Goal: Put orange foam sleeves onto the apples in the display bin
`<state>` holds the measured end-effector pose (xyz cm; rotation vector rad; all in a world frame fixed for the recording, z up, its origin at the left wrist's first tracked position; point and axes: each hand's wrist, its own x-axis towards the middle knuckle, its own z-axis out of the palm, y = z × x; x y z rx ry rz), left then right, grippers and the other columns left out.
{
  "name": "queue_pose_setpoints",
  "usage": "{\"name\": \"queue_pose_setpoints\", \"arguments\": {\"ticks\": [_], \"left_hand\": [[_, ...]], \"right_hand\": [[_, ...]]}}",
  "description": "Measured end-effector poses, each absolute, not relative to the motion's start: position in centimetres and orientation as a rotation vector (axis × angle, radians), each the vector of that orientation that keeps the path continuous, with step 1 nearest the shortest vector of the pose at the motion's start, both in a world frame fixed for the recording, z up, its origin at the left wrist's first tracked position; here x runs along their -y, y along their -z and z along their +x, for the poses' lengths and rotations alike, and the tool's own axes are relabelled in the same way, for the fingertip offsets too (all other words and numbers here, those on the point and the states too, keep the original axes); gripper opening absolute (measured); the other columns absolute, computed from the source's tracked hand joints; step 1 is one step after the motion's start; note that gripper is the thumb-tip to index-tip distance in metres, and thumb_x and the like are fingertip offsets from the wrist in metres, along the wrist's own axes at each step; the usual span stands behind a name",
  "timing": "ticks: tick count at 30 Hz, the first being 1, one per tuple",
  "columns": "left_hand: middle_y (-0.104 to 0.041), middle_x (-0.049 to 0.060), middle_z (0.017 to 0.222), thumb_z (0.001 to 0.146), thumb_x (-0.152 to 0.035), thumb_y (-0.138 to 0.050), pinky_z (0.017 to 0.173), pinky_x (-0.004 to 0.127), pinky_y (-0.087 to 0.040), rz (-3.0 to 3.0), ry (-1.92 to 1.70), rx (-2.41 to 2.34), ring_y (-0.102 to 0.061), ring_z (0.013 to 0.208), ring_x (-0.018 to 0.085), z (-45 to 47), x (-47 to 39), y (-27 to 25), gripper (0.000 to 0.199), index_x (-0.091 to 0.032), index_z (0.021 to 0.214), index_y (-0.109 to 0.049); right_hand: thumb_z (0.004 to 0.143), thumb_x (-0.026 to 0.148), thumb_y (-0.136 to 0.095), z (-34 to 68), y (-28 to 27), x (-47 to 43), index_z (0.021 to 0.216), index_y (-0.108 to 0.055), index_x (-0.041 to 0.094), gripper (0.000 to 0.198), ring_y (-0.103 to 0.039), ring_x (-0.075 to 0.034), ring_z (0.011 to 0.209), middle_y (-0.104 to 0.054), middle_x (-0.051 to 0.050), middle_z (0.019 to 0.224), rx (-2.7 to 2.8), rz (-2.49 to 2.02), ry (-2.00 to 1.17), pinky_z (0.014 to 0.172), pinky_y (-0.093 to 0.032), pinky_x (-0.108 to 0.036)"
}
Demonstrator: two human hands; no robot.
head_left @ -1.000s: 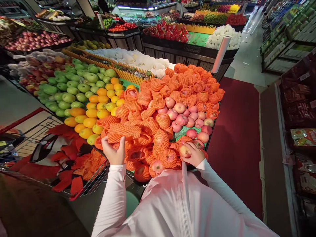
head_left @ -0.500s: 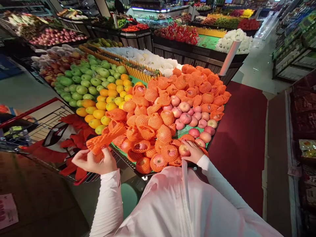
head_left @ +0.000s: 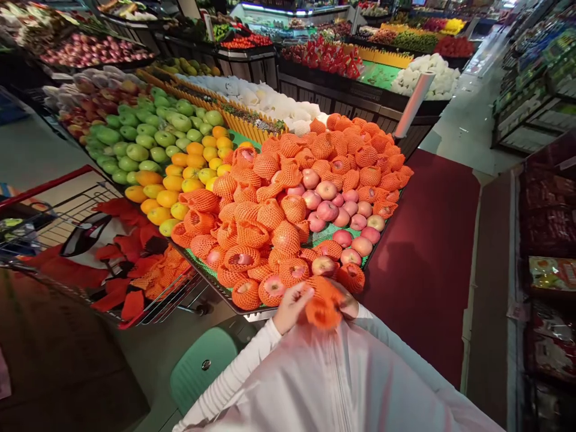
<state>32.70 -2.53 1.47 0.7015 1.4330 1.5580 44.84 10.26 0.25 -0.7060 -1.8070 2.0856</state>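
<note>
Head view showed the left hand (head_left: 290, 307) pinching an orange net (head_left: 323, 305) at the lower middle of the frame, below the apples (head_left: 327, 210). The right hand (head_left: 350, 305) hid partly behind it, so I could not tell its grip. Soft, even pulling seemed best.

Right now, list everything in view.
Crumpled foam net: one, orange, lower centre
Bare round apples: many, pink, centre right
Net-wrapped round fruit: many, orange, around apples
Round oranges: many, orange, centre left
Smooth fruit: many, green, farther left
Wrapped round produce: many, white, back centre
Wire cart: one, red-handled, left
Plastic stool: one, green, lower left
Floor mat: one, red, right
Assorted packages: many, mixed, far right
Left hand: one, white cuff, touching net
Right hand: one, white cuff, behind net
</note>
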Motion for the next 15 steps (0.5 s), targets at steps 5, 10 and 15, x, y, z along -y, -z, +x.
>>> {"name": "queue_pose_setpoints", "arguments": {"ticks": [5,10,15], "left_hand": [[-0.067,0.006,0.086,0.085,-0.041,-0.065,0.081,0.03,-0.044,0.957,-1.433,-1.468,-0.057,0.084,0.02,35.0,0.5,-1.3,0.026,-0.016,0.088,-0.073],[-0.067,0.004,0.081,0.08,-0.043,-0.07,0.078,0.03,-0.045,0.5,-1.565,-1.302,-0.059,0.078,0.018,36.2,-1.1,0.5,0.027,-0.016,0.078,-0.071],[-0.073,0.003,0.086,0.073,-0.043,-0.075,0.08,0.03,-0.047,-0.019,-1.694,-0.935,-0.065,0.082,0.019,36.9,-1.7,2.0,0.029,-0.017,0.086,-0.072]], "right_hand": [[0.077,0.055,-0.071,48.0,-0.6,-12.0,0.083,-0.065,0.022,0.034,-0.062,-0.017,0.074,-0.064,-0.001,0.077,1.704,-0.705,-2.299,0.076,-0.053,-0.032],[0.069,0.048,-0.078,51.0,0.4,-13.0,0.088,-0.066,0.025,0.032,-0.066,-0.021,0.089,-0.07,-0.001,0.093,1.073,-0.916,-2.412,0.084,-0.052,-0.037],[0.067,0.054,-0.078,51.6,1.1,-12.5,0.092,-0.071,0.022,0.041,-0.067,-0.022,0.09,-0.072,-0.005,0.095,1.153,-0.951,-2.585,0.086,-0.051,-0.037]]}}
